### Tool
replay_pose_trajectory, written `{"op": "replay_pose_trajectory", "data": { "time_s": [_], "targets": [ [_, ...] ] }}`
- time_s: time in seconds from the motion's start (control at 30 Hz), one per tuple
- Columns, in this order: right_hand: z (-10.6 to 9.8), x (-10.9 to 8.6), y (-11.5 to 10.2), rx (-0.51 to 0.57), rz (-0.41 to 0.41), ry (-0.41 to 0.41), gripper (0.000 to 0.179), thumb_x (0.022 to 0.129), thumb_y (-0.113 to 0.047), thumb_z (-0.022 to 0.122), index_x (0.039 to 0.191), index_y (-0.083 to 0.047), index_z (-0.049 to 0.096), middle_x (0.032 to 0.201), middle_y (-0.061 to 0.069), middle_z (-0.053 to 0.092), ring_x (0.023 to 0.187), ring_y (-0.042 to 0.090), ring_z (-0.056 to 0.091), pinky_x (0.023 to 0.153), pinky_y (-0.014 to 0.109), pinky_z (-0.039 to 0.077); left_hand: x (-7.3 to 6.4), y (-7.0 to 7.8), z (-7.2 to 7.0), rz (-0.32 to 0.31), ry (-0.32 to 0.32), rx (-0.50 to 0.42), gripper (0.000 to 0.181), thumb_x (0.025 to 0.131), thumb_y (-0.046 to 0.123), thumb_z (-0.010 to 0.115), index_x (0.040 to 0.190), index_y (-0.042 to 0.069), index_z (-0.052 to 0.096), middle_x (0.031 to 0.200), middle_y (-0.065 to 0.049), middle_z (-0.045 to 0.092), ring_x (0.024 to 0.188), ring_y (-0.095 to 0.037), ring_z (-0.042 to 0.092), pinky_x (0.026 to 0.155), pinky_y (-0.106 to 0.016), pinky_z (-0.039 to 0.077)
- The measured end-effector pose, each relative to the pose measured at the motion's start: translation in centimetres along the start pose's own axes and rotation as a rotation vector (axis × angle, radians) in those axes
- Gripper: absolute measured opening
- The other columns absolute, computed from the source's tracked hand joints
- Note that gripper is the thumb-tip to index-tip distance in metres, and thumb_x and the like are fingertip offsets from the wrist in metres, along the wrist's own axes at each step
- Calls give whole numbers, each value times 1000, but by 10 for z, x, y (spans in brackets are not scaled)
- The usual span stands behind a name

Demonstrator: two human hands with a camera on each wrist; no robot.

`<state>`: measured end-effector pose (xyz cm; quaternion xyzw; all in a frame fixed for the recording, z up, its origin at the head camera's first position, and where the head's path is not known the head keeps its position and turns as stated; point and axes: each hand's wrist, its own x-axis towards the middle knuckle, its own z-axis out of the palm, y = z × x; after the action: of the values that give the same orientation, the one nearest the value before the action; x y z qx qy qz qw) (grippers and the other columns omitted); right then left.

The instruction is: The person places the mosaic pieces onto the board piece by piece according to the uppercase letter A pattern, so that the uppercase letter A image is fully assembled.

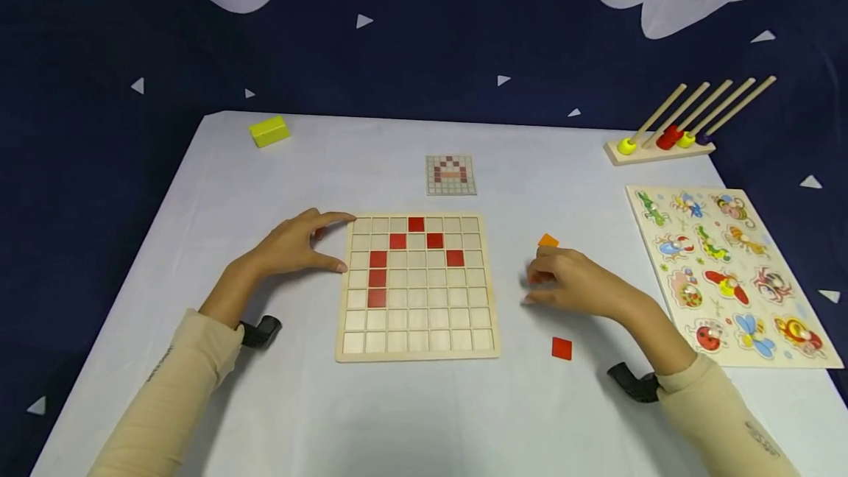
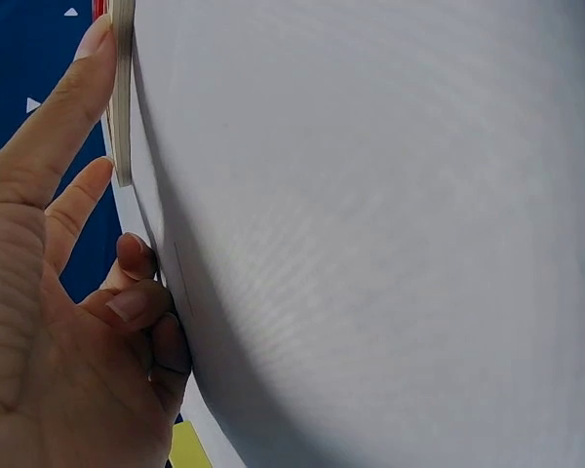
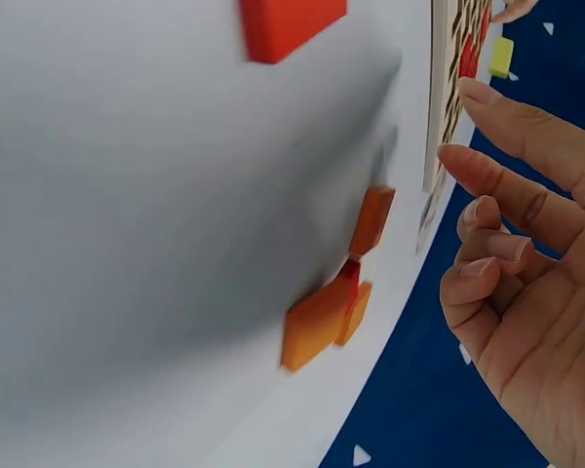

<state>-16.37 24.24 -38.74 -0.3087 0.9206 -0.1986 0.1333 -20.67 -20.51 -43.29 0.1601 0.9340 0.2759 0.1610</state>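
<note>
A wooden grid board (image 1: 417,358) lies flat, with several red square tiles (image 1: 377,278) set in its cells. My left hand (image 1: 291,245) is at its upper left, index finger at the corner and thumb on the left edge. In the left wrist view the other fingers are bent near the tablecloth. To the right of the board, my right hand (image 1: 573,282) is over the table, thumb and index finger extended and apart with nothing between them. Orange tiles (image 3: 317,322) and a partly hidden red tile (image 3: 353,273) lie below it. Another red tile (image 1: 562,348) lies closer to me.
Behind the board lies a small pattern card (image 1: 450,175). A yellow block (image 1: 269,131) is at the back left. On the right are an insect picture board (image 1: 729,278) and a peg stand (image 1: 662,153) with coloured beads and tall sticks.
</note>
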Motion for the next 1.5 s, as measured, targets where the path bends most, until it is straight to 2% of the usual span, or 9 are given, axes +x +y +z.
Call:
{"op": "replay_pose_trajectory", "data": {
  "time_s": [0.27,0.47,0.7,0.97,1.27,1.5],
  "targets": [
    [1,-29,5,57,65,-35,23,74,-24,88,86,-17,71,85,-11,58,78,7,51,71,25,46,0,1,0,1,1,-4,89,69,48,89,146,29,50,93,-7,47,78,-21,40,68,-35,34],
    [4,-47,6,73,95,-64,28,72,-33,89,85,-19,68,83,-9,53,79,7,49,70,24,44,0,0,-1,-4,5,-11,89,68,48,89,145,29,50,93,-7,47,78,-20,40,68,-35,34],
    [10,-58,6,73,90,-64,25,74,-33,87,84,-20,68,81,-10,51,75,6,47,67,22,41,-2,-2,0,-11,6,-5,90,68,49,89,146,29,50,92,-7,46,77,-20,40,68,-35,34],
    [17,-65,5,67,80,-69,32,72,-41,87,84,-21,66,81,-11,51,75,4,47,66,22,42,-2,-2,1,-9,5,-13,89,68,49,89,146,29,50,91,-7,46,76,-20,39,67,-35,34],
    [23,-66,1,-2,61,-55,23,75,-24,86,87,-17,67,84,-11,50,76,4,47,67,23,44,-2,-3,0,-2,16,1,90,68,51,88,146,29,50,92,-7,47,78,-20,41,68,-35,35],
    [26,-66,-1,-29,46,-36,20,76,-20,85,86,-15,68,84,-10,50,74,4,47,66,23,43,-1,-2,2,1,10,2,89,68,50,88,146,29,50,91,-7,47,78,-20,41,68,-35,35]
  ]
}}
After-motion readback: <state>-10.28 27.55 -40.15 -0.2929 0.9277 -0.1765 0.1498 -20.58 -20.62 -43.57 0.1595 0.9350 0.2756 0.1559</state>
